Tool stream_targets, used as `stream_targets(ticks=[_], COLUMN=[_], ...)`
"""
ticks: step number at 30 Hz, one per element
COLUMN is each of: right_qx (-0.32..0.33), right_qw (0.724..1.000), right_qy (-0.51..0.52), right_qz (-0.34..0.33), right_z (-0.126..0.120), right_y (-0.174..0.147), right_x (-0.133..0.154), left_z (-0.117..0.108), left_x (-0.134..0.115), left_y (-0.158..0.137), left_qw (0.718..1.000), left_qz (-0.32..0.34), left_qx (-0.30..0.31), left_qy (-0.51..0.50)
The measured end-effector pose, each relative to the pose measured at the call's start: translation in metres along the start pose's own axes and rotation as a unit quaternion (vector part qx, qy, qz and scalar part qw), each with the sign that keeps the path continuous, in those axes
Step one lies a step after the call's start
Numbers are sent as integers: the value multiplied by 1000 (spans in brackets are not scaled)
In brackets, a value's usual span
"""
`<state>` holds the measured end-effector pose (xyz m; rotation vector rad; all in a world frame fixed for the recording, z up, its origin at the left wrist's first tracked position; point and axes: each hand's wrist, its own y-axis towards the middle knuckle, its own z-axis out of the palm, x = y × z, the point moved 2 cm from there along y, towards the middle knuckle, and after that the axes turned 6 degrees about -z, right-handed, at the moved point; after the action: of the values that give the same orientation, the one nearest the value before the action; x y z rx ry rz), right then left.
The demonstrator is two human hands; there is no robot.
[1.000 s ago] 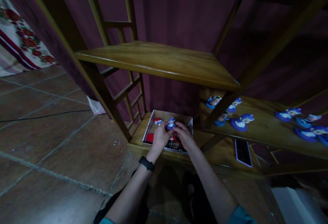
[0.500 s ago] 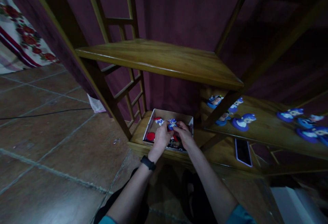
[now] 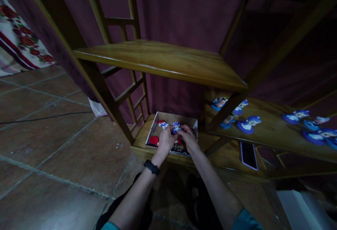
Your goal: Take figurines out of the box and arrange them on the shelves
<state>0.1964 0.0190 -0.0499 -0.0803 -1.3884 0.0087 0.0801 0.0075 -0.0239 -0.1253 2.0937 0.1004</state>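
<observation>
A small blue-and-white figurine (image 3: 176, 127) is held between both hands above a shallow white box (image 3: 171, 115). My left hand (image 3: 166, 139) closes on its left side, and my right hand (image 3: 188, 137) grips it from the right. Inside the box lie a red-and-white figurine (image 3: 163, 124), a red round piece (image 3: 154, 140) and dark figures with red parts (image 3: 178, 146), partly covered by my hands. A dark band (image 3: 152, 167) is on my left wrist.
The box rests on the bottom board of a wooden shelf unit (image 3: 158, 59). Several figurines on blue bases, one a blue-haired figurine (image 3: 249, 124), stand on the shelf to the right. Below them lies a phone (image 3: 249, 155). A cable (image 3: 47, 117) crosses the tiled floor at left.
The view has shifted very slightly. Both hands keep hold of the figurine, which has hardly moved over the box.
</observation>
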Motion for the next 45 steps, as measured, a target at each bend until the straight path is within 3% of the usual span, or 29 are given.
stream_targets(ticks=[7, 15, 28, 33, 45], right_qx=[-4, 16, 55, 43, 81], right_qw=[998, 994, 998, 999, 995], right_qy=[56, 106, 15, 24, 40], right_qz=[13, 21, -29, -13, -30], right_z=[1, 3, 0, 0, 3], right_y=[-1, -5, -2, -1, -4], right_x=[5, 17, 17, 14, 21], left_z=[0, 4, 2, 0, -2], left_x=[7, 16, 16, 16, 14], left_y=[7, 14, 16, 15, 14], left_qw=[991, 967, 973, 978, 986], left_qz=[-4, -5, 20, 21, 30], left_qx=[-1, 52, 51, 38, 24], left_qy=[-133, -248, -222, -203, -163])
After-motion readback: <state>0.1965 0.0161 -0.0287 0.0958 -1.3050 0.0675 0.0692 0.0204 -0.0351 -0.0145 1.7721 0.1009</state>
